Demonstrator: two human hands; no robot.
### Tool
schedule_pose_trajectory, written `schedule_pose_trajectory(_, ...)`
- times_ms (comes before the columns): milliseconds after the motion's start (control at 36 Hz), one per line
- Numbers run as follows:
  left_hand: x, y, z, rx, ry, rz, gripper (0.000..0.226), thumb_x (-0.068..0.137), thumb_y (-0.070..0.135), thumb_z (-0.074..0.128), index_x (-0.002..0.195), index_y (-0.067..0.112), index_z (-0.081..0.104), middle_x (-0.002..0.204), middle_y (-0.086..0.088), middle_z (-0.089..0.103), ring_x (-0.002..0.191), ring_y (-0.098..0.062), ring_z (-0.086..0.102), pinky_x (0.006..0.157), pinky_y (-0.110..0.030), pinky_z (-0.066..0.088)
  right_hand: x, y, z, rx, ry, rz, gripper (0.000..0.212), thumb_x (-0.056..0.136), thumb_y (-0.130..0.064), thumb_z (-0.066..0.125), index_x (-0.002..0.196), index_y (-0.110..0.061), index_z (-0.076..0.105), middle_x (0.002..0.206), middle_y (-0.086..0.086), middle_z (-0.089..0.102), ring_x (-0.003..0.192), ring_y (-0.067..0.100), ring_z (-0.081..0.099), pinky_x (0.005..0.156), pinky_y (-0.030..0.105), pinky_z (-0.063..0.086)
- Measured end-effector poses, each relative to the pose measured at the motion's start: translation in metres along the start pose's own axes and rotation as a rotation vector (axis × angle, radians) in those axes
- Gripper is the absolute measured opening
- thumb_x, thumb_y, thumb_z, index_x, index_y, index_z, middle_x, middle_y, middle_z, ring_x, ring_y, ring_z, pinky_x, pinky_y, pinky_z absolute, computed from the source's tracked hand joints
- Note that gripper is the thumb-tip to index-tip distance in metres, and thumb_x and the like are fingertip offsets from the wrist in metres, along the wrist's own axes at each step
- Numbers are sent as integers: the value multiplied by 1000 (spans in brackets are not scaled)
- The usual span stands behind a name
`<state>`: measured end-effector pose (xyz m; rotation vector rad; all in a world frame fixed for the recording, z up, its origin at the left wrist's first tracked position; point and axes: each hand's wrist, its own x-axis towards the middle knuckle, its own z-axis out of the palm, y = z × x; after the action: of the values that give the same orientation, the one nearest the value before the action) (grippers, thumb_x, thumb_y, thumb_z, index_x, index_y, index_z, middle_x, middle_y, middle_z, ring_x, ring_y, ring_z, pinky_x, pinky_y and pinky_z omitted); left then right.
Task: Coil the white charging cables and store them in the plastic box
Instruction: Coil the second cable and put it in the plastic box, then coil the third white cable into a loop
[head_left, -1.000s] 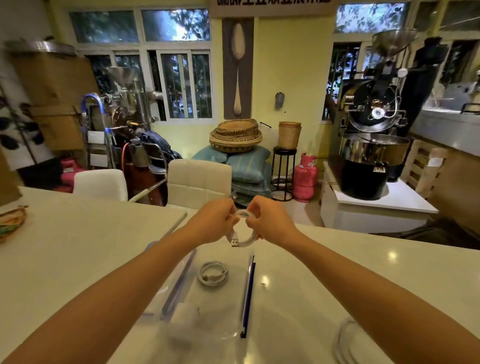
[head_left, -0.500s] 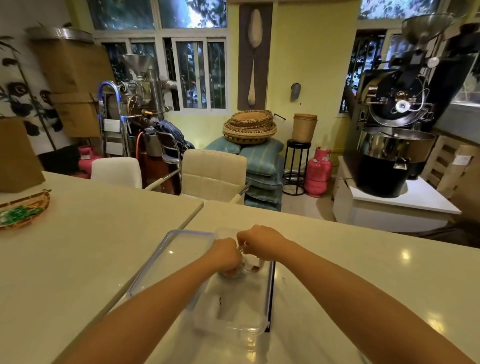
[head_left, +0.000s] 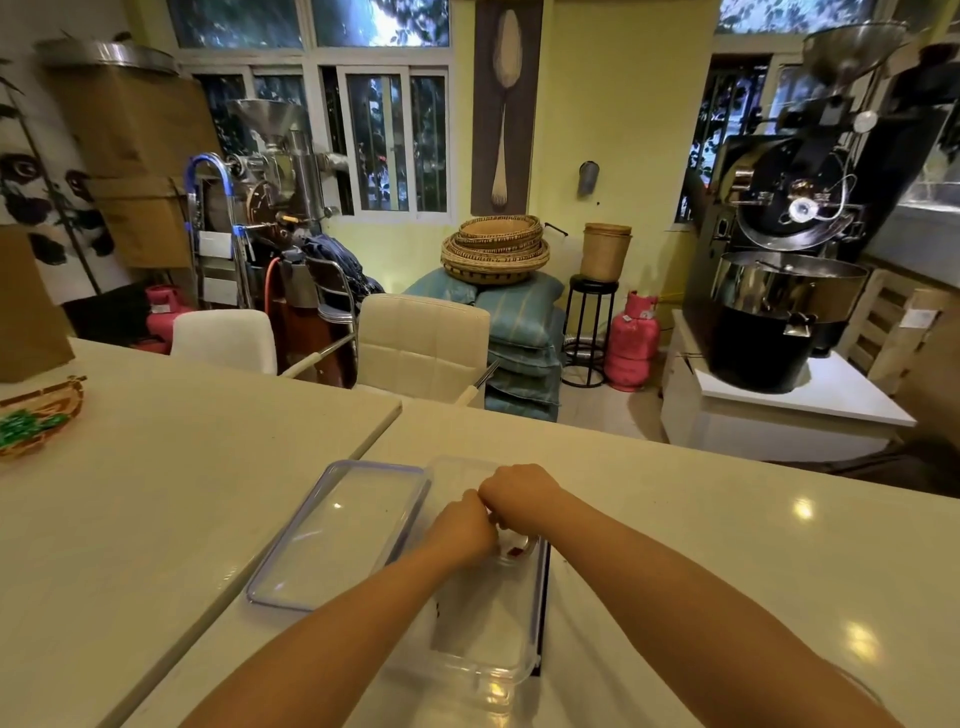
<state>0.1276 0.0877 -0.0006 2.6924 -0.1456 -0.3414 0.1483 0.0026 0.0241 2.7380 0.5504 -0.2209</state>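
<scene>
Second ago the coiled cable (head_left: 525, 543) was up in the air, now my left hand (head_left: 460, 527) and right hand (head_left: 519, 493) pinch it low inside the plastic box (head_left: 483, 667), just gotta let go

A single wide-angle view came from a camera worn on the person's head, facing forward and tilted down across a pale table (head_left: 156, 493), towards the chairs (head_left: 423, 340) and window (head_left: 395, 140) on the far side of the room. It sat close above the work, so both forearms entered from the bottom edge and the left hand (head_left: 462, 527) and right hand (head_left: 519, 493) met just below the centre of the frame, while the wide lens bowed straight lines near the edges
</scene>
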Motion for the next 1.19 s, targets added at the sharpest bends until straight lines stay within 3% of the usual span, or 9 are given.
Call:
schedule_pose_trajectory(361,-2,-4,6,35,89,96,41,93,18,42,130,7,30,122,-12,58,106,-25,59,88,-32,49,-3,3,1,46,45,54,26,90,-8,50,115,-5,57,116,16,59,103,30,60,80,34,48)
schedule_pose_trajectory(500,0,-4,3,55,50,49,33,94,23,41,123,7,35,118,-14,59,103,-27,59,85,-33,48,-3,6,-4,123,15,55,27,87,-7,56,114,-1,57,116,18,58,84,26,54,78,33,48)
schedule_pose_trajectory(639,2,-1,-5,68,-37,8,36,94,24,40,126,6,36,122,-15,57,107,-27,57,88,-34,47,-15,20,-15,246,47,43,39,90,-8,52,128,-7,48,128,18,50,112,32,53,92,36,46)
schedule_pose_trajectory(750,1,0,-13,14,-104,-14,35,93,16,40,127,6,35,121,-19,56,91,-24,57,84,-34,51,-33,40,-28,382,109,47,36,88,-10,54,125,-9,52,125,17,54,111,31,54,91,37,44)
schedule_pose_trajectory(806,0,2,-17,11,-117,-18,34,93,15,40,125,5,37,120,-20,57,98,-28,60,84,-35,52,-45,52,-34,410,123,60,35,88,-12,55,123,-10,53,123,16,55,110,31,54,90,37,44)
schedule_pose_trajectory(917,-3,11,-31,24,-78,-2,32,92,10,39,123,3,42,114,-20,61,86,-27,60,66,-32,50,-78,77,-47,443,154,93,34,89,-14,55,123,-9,54,120,13,59,108,27,55,86,31,43)
schedule_pose_trajectory(1000,-6,29,-43,-22,-25,53,28,91,6,41,116,-2,50,95,-16,66,73,-24,61,71,-34,51,-107,97,-50,454,170,127,35,88,-14,56,122,-7,54,120,13,60,110,26,55,89,31,43)
schedule_pose_trajectory(1111,-21,67,-52,-124,10,200,20,94,13,39,108,6,51,90,-12,62,61,-14,54,51,-22,40,-141,123,-39,483,154,214,35,86,-14,59,120,-7,57,116,12,62,105,26,58,82,28,44)
schedule_pose_trajectory(1194,-34,99,-45,-172,-21,337,20,94,17,41,106,7,53,88,-10,61,60,-11,52,48,-19,37,-165,138,-24,531,94,283,36,84,-13,61,119,-7,57,107,10,60,98,24,57,78,26,42)
